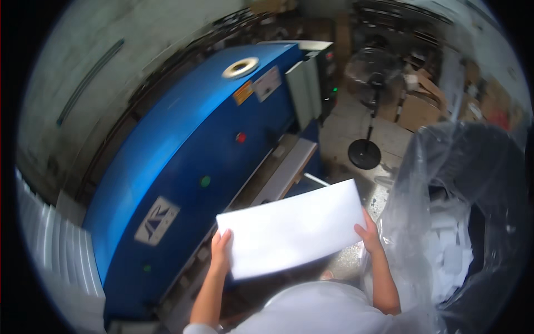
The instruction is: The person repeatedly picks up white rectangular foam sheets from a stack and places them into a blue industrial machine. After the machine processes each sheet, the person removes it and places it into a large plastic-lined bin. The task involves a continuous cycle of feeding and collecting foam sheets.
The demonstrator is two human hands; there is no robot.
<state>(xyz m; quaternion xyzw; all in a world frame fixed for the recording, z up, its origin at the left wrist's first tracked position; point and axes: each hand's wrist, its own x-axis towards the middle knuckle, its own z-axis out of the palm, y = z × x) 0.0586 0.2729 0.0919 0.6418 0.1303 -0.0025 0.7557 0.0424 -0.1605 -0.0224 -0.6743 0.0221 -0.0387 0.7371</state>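
Observation:
Between my two hands is a white rectangular sheet [292, 231], held up in front of my body and slightly tilted, its right end higher. It looks like foam or a stack of thin sheets; which one I cannot tell. My left hand [221, 250] grips its left edge, thumb on the top face. At the right edge, my right hand [367, 232] holds it the same way, with the other fingers out of sight underneath. The big blue machine [183, 150] stands just beyond the sheet and to its left, and its narrow work table [286, 170] is partly covered by the sheet.
A large clear plastic bag [409, 183] with white offcuts [448, 250] stands close on my right. Farther back are a black pedestal fan [365, 154] and cardboard boxes [417, 111]. White stacked sheets [55, 239] stand at the far left. A tape roll [231, 72] lies on the machine.

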